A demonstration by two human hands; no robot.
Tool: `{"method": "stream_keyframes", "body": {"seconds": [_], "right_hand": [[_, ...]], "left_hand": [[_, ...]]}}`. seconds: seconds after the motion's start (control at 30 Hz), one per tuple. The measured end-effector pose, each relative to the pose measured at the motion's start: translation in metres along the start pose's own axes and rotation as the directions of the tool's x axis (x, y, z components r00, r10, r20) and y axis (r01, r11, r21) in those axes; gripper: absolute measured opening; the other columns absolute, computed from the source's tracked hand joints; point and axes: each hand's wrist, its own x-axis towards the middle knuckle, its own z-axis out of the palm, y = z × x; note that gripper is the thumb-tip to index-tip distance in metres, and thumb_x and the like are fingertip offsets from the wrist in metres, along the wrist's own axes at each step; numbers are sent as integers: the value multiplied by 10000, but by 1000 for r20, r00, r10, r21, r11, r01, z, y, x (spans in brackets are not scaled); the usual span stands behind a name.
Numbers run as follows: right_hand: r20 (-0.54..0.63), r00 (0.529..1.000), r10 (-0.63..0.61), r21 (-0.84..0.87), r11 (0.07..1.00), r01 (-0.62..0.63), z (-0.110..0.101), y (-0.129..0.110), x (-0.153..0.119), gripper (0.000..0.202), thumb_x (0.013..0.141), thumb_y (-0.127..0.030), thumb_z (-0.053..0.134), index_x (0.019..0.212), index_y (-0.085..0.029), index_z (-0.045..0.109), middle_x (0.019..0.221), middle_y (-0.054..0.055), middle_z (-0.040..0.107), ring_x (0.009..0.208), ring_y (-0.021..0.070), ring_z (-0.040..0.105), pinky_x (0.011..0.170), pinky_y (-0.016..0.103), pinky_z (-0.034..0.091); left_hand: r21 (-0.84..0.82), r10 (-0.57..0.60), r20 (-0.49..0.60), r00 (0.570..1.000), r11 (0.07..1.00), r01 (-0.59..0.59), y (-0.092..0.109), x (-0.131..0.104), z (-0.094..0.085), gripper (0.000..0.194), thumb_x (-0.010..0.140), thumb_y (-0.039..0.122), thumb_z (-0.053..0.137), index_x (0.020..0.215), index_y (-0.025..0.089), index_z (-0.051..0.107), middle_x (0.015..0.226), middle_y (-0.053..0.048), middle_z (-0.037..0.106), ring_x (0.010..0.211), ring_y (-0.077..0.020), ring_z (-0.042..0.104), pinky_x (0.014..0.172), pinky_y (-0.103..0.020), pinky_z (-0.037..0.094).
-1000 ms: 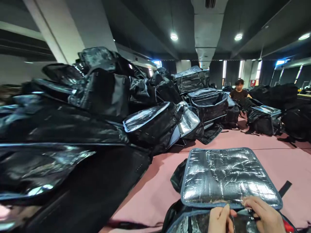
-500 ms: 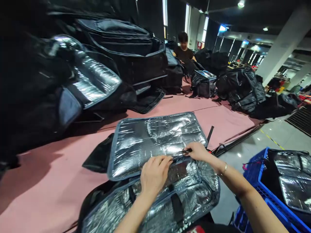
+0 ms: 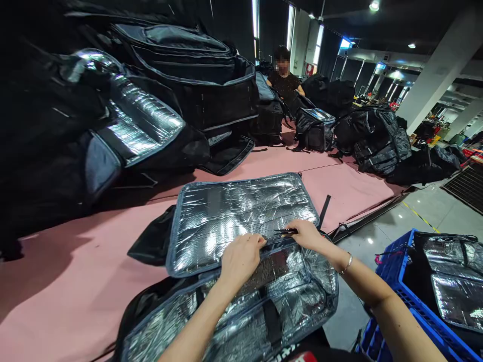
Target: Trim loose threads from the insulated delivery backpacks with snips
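An insulated bag (image 3: 279,306) with a silver foil lining lies in front of me, its foil-lined lid (image 3: 241,211) folded back flat on the pink surface. At the seam between lid and body, my left hand (image 3: 241,259) is closed, thumb and fingers pinching the grey-edged binding. My right hand (image 3: 306,234) is closed around small dark thread snips (image 3: 285,232), their thin tips pointing left over the lid's near edge, close to my left fingertips. What exactly lies between my left fingers is hidden.
Black bags with silver linings (image 3: 147,120) pile up at the left on the pink table (image 3: 113,281). A person (image 3: 284,83) works at its far end among more bags. A blue crate (image 3: 396,271) with foil-lined pieces stands at the right on the floor.
My left hand has shifted slightly right and up along the seam, its fingers now pinched more tightly. The snips' tips have moved a little left and show more clearly.
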Motion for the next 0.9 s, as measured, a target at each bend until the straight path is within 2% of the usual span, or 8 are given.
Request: {"method": "stream_keyframes", "body": {"seconds": [0.1, 0.17, 0.3, 0.43, 0.63, 0.73, 0.83, 0.9], "right_hand": [[-64, 998, -14, 29, 999, 16, -2, -2, -9, 179, 840, -270, 607, 1003, -197, 602, 976, 30, 642, 906, 185, 583, 751, 270, 421], [-148, 986, -77, 16, 997, 81, -2, -3, -14, 240, 858, -293, 586, 1070, -184, 553, 1006, 50, 618, 900, 186, 572, 749, 280, 428], [-279, 897, -342, -147, 939, 312, 2, 0, -17, 154, 906, -230, 505, 1033, -164, 561, 974, 79, 612, 886, 199, 545, 744, 300, 415], [-266, 818, -510, -280, 853, 441, 5, 4, -13, 142, 927, -233, 475, 993, -173, 585, 973, 77, 631, 875, 195, 536, 725, 306, 387], [-216, 782, -585, -404, 782, 473, 6, 8, -10, 172, 932, -178, 452, 999, -195, 610, 933, 46, 640, 773, 164, 512, 638, 297, 332], [-180, 789, -588, -357, 786, 504, 5, 7, -12, 176, 931, -178, 445, 983, -198, 611, 920, 46, 633, 783, 163, 514, 652, 292, 347], [-167, 793, -586, -194, 808, 556, 3, 5, -15, 156, 928, -248, 462, 980, -187, 595, 923, 59, 626, 844, 175, 534, 716, 290, 394], [-191, 805, -561, -66, 826, 560, 1, 5, -18, 143, 913, -256, 480, 992, -182, 575, 941, 66, 622, 888, 181, 541, 770, 294, 417]], "left_hand": [[-18, -27, 49, 998, 999, 28, -3, 3, 0, 302, 877, 248, 312, 765, 182, 584, 798, -76, 637, 758, -224, 554, 655, -313, 370], [-35, -31, 70, 997, 999, 34, -5, 3, 1, 318, 884, 261, 295, 776, 180, 583, 803, -81, 634, 764, -226, 554, 644, -307, 372], [-59, -31, 84, 996, 998, 36, -7, 3, 1, 339, 891, 285, 278, 821, 190, 597, 805, -81, 627, 777, -218, 559, 649, -292, 379], [-62, -38, 83, 996, 997, 43, -8, 2, 2, 322, 884, 278, 298, 826, 204, 606, 802, -77, 622, 804, -222, 564, 679, -293, 380], [-58, -40, 77, 996, 997, 44, -10, 1, 6, 317, 889, 257, 291, 806, 190, 589, 799, -77, 615, 803, -224, 554, 689, -305, 375], [-63, -26, 61, 998, 998, 30, -11, 1, 7, 321, 894, 259, 285, 791, 184, 579, 803, -77, 619, 790, -224, 553, 696, -318, 383], [-86, 11, 29, 1000, 996, -8, -12, -2, 9, 337, 903, 263, 268, 795, 188, 579, 823, -71, 627, 795, -218, 558, 719, -330, 404], [-154, 45, -67, 997, 987, -55, -15, -8, 10, 323, 905, 293, 291, 807, 196, 583, 825, -62, 633, 804, -211, 566, 734, -327, 421]]}}
